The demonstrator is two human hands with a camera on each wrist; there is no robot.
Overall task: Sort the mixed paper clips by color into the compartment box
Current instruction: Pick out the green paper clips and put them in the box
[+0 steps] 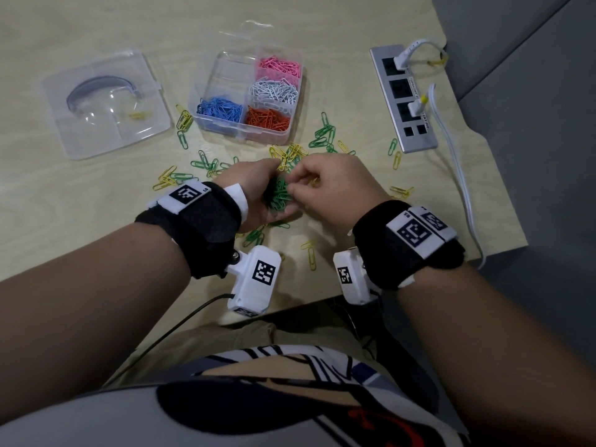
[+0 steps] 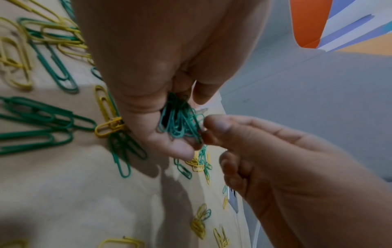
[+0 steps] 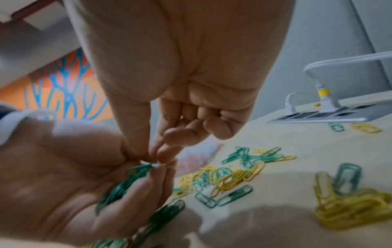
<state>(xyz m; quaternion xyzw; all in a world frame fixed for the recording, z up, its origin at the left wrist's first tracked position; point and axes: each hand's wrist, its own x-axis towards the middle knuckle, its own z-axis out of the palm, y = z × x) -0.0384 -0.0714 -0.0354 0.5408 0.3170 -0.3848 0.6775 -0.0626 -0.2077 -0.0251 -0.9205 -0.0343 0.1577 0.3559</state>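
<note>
My left hand (image 1: 258, 191) is cupped, fingers curled round a bunch of green paper clips (image 1: 278, 195) (image 2: 180, 122) (image 3: 125, 184). My right hand (image 1: 325, 185) meets it from the right, thumb and forefinger pinched at the top of the bunch (image 3: 157, 163); whether they grip a clip is unclear. The clear compartment box (image 1: 206, 91) stands behind the hands, with pink (image 1: 280, 66), white (image 1: 274, 90), blue (image 1: 219, 108) and orange (image 1: 268, 117) clips in separate compartments. Loose green and yellow clips (image 1: 292, 153) lie scattered on the table around the hands.
The box's clear lid (image 1: 106, 103) lies at the left with a few yellow clips in it. A metal power strip (image 1: 403, 98) with white plugs and a white cable (image 1: 458, 175) sits at the right. The table's front edge (image 1: 306, 301) is just behind my wrists.
</note>
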